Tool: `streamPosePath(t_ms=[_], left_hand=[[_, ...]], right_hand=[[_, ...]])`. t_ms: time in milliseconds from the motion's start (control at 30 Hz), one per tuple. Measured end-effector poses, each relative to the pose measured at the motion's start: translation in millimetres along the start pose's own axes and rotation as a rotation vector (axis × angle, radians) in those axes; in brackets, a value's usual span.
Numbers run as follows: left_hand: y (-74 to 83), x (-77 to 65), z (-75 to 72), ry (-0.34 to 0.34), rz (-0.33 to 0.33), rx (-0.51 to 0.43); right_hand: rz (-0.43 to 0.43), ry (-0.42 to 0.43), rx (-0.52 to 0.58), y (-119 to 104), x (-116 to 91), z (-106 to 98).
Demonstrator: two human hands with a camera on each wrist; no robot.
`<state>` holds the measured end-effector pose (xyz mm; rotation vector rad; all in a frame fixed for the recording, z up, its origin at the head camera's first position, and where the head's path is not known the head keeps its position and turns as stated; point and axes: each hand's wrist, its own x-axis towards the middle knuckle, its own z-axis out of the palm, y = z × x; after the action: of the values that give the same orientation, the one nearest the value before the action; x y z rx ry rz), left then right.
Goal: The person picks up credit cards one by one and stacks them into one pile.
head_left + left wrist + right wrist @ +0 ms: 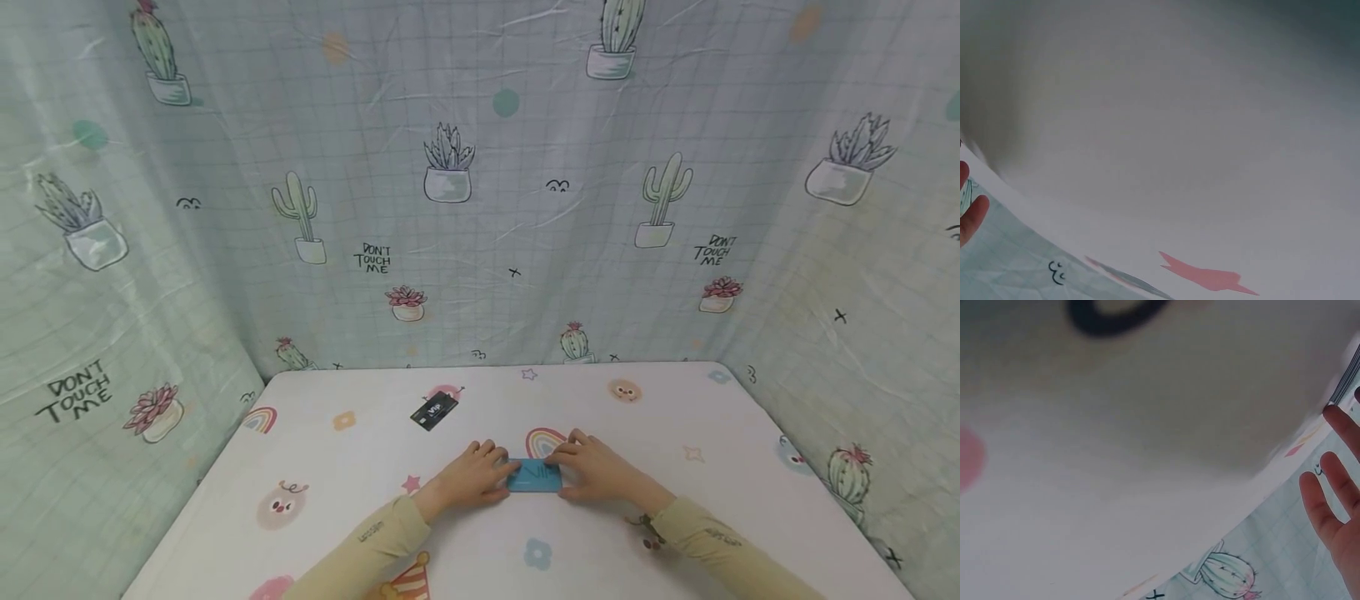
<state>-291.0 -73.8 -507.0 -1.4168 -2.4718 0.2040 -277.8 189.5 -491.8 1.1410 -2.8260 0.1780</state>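
A stack of cards with a blue top card (535, 479) lies flat on the white table in the head view. My left hand (471, 477) holds its left end, thumb at the near corner and a finger on top. The right end is held by my right hand (597, 472) in the same way. In the right wrist view the layered edge of the stack (1347, 378) shows at a fingertip, with other fingers spread. Only a few fingertips of the left hand (972, 219) enter the left wrist view, where the stack is out of sight.
A black card marked VIP (433, 410) lies farther back, left of the stack. The table (750, 500) has a white cover printed with rainbows, stars and faces. Cloth curtains (510, 233) with cactus prints stand behind it and on both sides.
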Motion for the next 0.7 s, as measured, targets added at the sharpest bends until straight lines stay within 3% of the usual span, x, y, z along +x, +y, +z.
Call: streamPosePath(t_ms=[400, 700], left_hand=[[-2.3, -7.9, -12.4, -0.004, -0.032, -0.011], [-11.6, -18.6, -16.4, 0.014, -0.068, 0.005]], right_hand=[[-0.002, 0.019, -0.001, 4.4, 12.6, -4.3], [0.042, 0.03, 0.035, -0.2, 36.3, -9.6]])
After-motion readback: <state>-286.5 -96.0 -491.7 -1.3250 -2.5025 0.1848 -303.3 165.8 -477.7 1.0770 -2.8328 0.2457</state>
